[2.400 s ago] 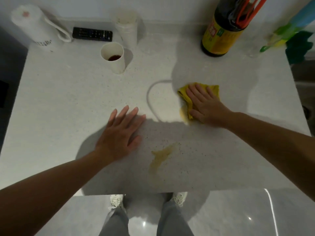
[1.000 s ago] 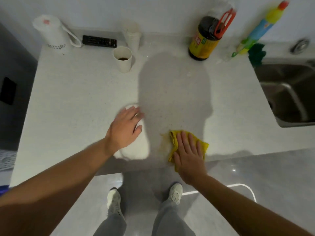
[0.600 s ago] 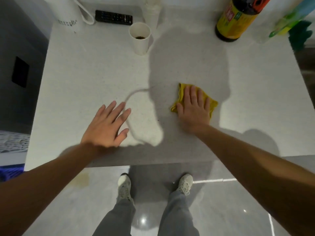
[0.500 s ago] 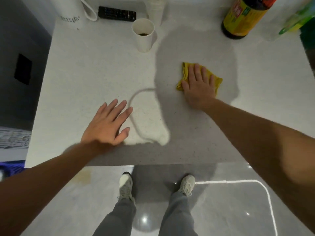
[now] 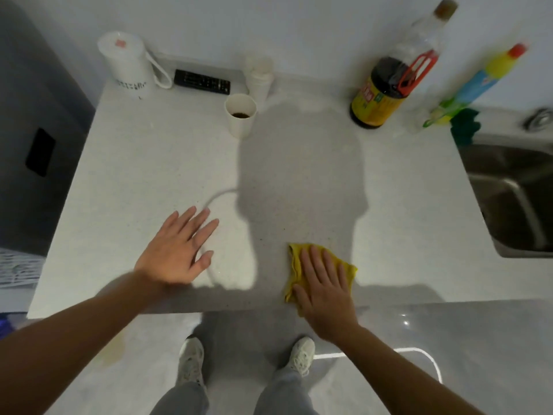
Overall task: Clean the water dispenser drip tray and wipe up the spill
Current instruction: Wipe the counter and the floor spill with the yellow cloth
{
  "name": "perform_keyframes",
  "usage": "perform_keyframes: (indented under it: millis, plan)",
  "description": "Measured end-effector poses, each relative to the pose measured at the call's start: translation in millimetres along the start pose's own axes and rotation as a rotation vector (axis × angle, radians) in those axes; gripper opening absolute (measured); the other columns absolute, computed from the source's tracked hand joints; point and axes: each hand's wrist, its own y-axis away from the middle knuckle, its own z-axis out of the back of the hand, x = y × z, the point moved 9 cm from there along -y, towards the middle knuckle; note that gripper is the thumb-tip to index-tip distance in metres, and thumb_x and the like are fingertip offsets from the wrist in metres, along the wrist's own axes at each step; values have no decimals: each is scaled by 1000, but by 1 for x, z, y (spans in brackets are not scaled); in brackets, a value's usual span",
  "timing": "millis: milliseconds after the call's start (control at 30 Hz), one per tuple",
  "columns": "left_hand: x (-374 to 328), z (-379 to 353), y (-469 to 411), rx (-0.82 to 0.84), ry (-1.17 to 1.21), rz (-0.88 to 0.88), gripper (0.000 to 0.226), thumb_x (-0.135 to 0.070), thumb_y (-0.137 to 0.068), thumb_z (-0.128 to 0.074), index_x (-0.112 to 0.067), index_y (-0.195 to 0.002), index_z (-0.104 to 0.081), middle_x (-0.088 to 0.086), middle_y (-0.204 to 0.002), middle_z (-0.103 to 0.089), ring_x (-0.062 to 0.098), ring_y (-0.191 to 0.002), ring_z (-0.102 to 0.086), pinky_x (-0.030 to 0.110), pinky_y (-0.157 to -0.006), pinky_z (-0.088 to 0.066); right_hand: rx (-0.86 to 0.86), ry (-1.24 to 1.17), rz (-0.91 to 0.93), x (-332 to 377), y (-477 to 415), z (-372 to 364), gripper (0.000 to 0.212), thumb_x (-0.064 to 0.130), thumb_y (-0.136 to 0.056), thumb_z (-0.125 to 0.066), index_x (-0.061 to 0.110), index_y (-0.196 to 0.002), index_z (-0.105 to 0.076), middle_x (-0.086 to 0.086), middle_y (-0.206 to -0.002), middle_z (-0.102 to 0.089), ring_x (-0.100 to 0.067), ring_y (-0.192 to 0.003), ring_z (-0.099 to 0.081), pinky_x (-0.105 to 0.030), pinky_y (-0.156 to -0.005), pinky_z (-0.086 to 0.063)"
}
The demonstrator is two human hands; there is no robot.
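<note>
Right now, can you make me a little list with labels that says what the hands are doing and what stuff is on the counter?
Right hand: flat on the yellow cloth, pressing it onto the counter near the front edge
Left hand: open, palm down on the bare counter, holding nothing
Paper cup: upright, a little dark liquid inside
Back of counter: white kettle, black remote, dark sauce bottle
Sink: to the right of the counter
Spill: none visible on the counter
</note>
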Motion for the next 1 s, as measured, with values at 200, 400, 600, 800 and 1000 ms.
perform_keyframes:
  millis: [200,400,600,800,1000]
  plan:
    - [2,-3,-2,36,34,33,72,-52,-93,-39,-15,-155,-48,16,-163,-42,40,-151,-38,58,-124,-26,-89,26,-196,-70,-105,52,76,53,-98,-35,16,-163,-23,-8,-171,-21,-35,-156,-20,-57,-121,-18]
    - [5,-5,0,-80,94,15,66,-45,-98,-48,-15,-157,-45,15,-165,-38,39,-153,-33,59,-125,-25,-59,19,-147,-78,-295,89,74,59,-103,-24,25,-165,-3,0,-174,-1,-27,-159,0,-55,-126,-3]
    - [6,-10,-2,-64,69,6,70,-51,-97,-42,-17,-159,-41,16,-166,-37,40,-153,-33,60,-124,-26,-3,114,90,5,-276,75,74,59,-103,-26,25,-165,-4,1,-174,0,-25,-159,1,-56,-126,-2]
    - [0,4,5,-100,61,3,65,-47,-97,-43,-12,-150,-53,17,-158,-48,41,-148,-42,57,-121,-31,-50,-3,198,92,-83,15,76,68,-96,-30,34,-163,-17,4,-172,-18,-26,-159,-9,-59,-125,-5]
    - [9,31,27,-212,504,37,48,-31,-87,-52,1,-114,-75,23,-125,-69,42,-119,-66,48,-106,-51,-339,87,-80,132,-15,33,30,39,-90,-58,23,-113,-70,-11,-94,-66,-37,-77,-61,-48,-70,-51]
